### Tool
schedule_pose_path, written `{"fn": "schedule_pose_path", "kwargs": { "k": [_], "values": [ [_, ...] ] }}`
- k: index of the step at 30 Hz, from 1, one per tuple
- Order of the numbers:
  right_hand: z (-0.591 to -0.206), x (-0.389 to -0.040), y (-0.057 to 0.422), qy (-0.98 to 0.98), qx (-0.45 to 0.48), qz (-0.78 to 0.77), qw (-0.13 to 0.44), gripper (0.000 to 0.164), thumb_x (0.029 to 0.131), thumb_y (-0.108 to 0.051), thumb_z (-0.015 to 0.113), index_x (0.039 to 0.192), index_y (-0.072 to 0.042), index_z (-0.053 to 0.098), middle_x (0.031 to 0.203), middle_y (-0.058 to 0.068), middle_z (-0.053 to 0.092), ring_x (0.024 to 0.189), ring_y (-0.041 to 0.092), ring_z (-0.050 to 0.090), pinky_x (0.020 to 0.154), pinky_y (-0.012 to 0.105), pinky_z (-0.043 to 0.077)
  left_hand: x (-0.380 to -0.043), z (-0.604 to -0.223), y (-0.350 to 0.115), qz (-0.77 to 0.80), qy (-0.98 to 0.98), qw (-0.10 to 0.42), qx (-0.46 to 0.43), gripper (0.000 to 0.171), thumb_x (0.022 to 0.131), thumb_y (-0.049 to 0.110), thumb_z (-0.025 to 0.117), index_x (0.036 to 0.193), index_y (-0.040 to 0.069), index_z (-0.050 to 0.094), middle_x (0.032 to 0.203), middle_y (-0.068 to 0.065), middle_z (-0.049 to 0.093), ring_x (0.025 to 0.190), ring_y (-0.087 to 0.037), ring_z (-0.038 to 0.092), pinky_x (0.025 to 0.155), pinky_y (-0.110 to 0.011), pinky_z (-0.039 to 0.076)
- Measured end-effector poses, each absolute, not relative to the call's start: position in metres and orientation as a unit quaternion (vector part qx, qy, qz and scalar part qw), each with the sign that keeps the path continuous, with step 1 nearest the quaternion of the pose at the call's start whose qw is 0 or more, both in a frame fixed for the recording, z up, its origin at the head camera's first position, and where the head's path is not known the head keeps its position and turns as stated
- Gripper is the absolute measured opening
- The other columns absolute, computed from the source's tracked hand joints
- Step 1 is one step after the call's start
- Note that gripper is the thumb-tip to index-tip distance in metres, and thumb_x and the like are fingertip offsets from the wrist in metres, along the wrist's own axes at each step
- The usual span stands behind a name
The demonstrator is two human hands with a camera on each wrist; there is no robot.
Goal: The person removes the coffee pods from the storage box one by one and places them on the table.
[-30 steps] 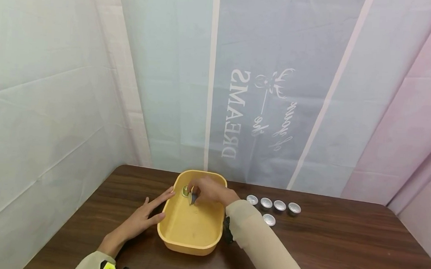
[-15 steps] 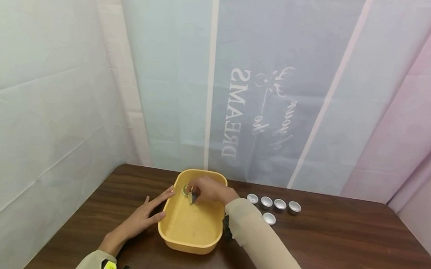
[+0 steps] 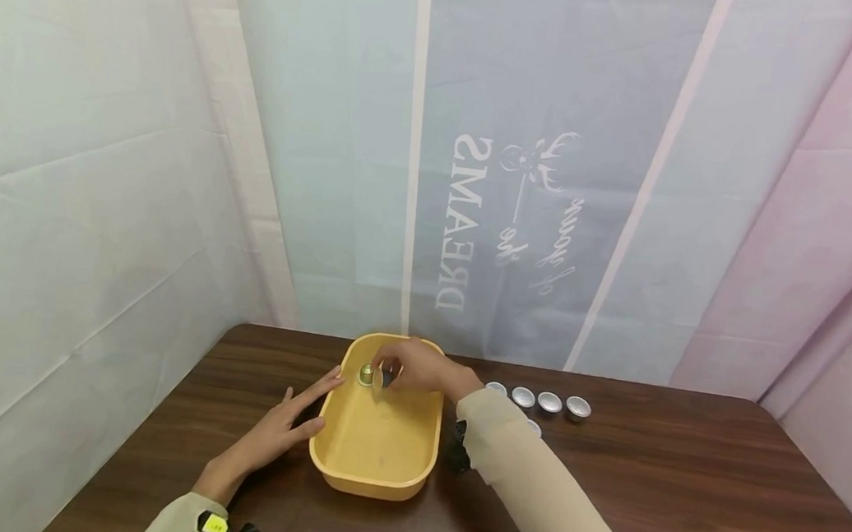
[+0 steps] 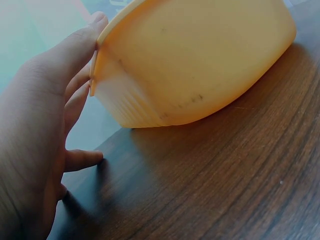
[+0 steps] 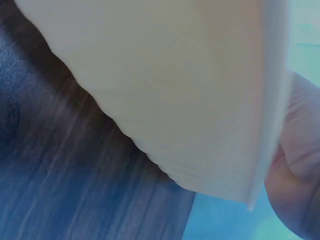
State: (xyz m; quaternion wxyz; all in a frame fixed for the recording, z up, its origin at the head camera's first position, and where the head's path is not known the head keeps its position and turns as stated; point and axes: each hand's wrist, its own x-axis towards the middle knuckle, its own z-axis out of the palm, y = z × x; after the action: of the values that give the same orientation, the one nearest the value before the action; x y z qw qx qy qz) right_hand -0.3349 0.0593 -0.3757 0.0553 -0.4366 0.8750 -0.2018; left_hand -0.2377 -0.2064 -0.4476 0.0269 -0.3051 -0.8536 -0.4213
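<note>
A yellow plastic basin (image 3: 373, 488) stands on the table. Inside it, my right hand (image 3: 422, 366) pinches a dark coffee capsule (image 3: 385, 378) with its pale lid turned to the left. Just left of that one, a green-gold coffee capsule (image 3: 366, 375) sits in the basin near its far left corner. My left hand (image 3: 273, 435) has its fingers spread and straight, with fingertips and thumb at the basin's left rim (image 4: 115, 25). In the right wrist view the basin's wall (image 5: 200, 100) covers most of my right hand (image 5: 300, 165).
Right of the basin, several coffee capsules with silver lids (image 3: 550, 402) stand in a row on the brown wooden table (image 3: 678, 481). Another capsule (image 3: 534, 428) in front of them is partly hidden by my right sleeve (image 3: 523, 471). Printed cloth (image 3: 344, 170) hangs behind the table.
My right hand has shifted slightly up and to the right with the dark capsule, whose lid has turned. More of the green-gold capsule shows now. The left hand stays at the rim.
</note>
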Motion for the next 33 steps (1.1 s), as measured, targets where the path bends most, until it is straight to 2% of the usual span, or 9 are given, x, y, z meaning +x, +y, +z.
{"fn": "schedule_pose_path", "kwargs": {
  "k": [7, 13, 16, 20, 24, 30, 33],
  "values": [
    [-0.366, -0.332, 0.067, 0.852, -0.455, -0.258, 0.042, 0.037, 0.076, -0.004, 0.079, 0.111, -0.01, 0.068, 0.097, -0.003, 0.069, 0.087, 0.009, 0.063, 0.075, 0.021, 0.052, -0.236, -0.446, -0.206, -0.418, -0.854, 0.032, -0.307, 0.056, 0.098, 0.016, 0.053, 0.151, 0.018, 0.033, 0.158, 0.003, 0.021, 0.138, -0.038, 0.026, 0.095, -0.078, -0.002],
    [-0.358, -0.327, 0.08, 0.853, -0.426, -0.301, 0.036, 0.039, 0.078, -0.006, 0.079, 0.115, -0.01, 0.067, 0.1, -0.004, 0.069, 0.086, 0.008, 0.063, 0.075, 0.027, 0.054, -0.237, -0.448, -0.206, -0.421, -0.852, 0.039, -0.308, 0.056, 0.098, 0.015, 0.054, 0.15, 0.017, 0.034, 0.157, 0.003, 0.022, 0.138, -0.037, 0.026, 0.094, -0.078, -0.003],
    [-0.355, -0.324, 0.088, 0.854, -0.409, -0.32, 0.033, 0.04, 0.078, -0.007, 0.079, 0.117, -0.009, 0.067, 0.101, -0.005, 0.069, 0.086, 0.009, 0.064, 0.076, 0.026, 0.054, -0.236, -0.448, -0.206, -0.419, -0.853, 0.037, -0.308, 0.056, 0.098, 0.016, 0.054, 0.15, 0.018, 0.034, 0.158, 0.001, 0.021, 0.138, -0.038, 0.025, 0.094, -0.078, -0.003],
    [-0.353, -0.32, 0.101, 0.848, -0.393, -0.354, 0.028, 0.039, 0.078, -0.007, 0.078, 0.115, -0.012, 0.067, 0.101, -0.007, 0.068, 0.085, 0.008, 0.064, 0.075, 0.024, 0.053, -0.235, -0.448, -0.206, -0.42, -0.853, 0.032, -0.308, 0.057, 0.099, 0.016, 0.053, 0.151, 0.019, 0.032, 0.158, -0.001, 0.02, 0.139, -0.038, 0.024, 0.094, -0.078, -0.003],
    [-0.351, -0.315, 0.118, 0.836, -0.391, -0.385, 0.008, 0.037, 0.079, -0.007, 0.078, 0.114, -0.013, 0.067, 0.1, -0.005, 0.068, 0.085, 0.011, 0.064, 0.075, 0.027, 0.054, -0.235, -0.449, -0.207, -0.422, -0.851, 0.035, -0.309, 0.057, 0.098, 0.015, 0.053, 0.151, 0.018, 0.032, 0.158, -0.003, 0.021, 0.139, -0.038, 0.024, 0.094, -0.078, -0.002],
    [-0.349, -0.305, 0.147, 0.83, -0.369, -0.417, -0.027, 0.038, 0.078, -0.008, 0.08, 0.113, -0.015, 0.067, 0.098, -0.005, 0.068, 0.089, 0.011, 0.064, 0.076, 0.03, 0.054, -0.236, -0.449, -0.207, -0.422, -0.854, 0.037, -0.303, 0.057, 0.098, 0.013, 0.053, 0.151, 0.019, 0.032, 0.158, 0.002, 0.021, 0.138, -0.036, 0.025, 0.096, -0.077, -0.003],
    [-0.341, -0.294, 0.159, 0.824, -0.355, -0.44, -0.031, 0.039, 0.078, -0.003, 0.079, 0.114, -0.009, 0.066, 0.101, 0.0, 0.067, 0.092, 0.015, 0.063, 0.078, 0.035, 0.054, -0.235, -0.448, -0.207, -0.423, -0.854, 0.036, -0.302, 0.058, 0.098, 0.013, 0.053, 0.151, 0.019, 0.032, 0.158, 0.003, 0.021, 0.138, -0.037, 0.025, 0.095, -0.077, -0.003]
  ]
}}
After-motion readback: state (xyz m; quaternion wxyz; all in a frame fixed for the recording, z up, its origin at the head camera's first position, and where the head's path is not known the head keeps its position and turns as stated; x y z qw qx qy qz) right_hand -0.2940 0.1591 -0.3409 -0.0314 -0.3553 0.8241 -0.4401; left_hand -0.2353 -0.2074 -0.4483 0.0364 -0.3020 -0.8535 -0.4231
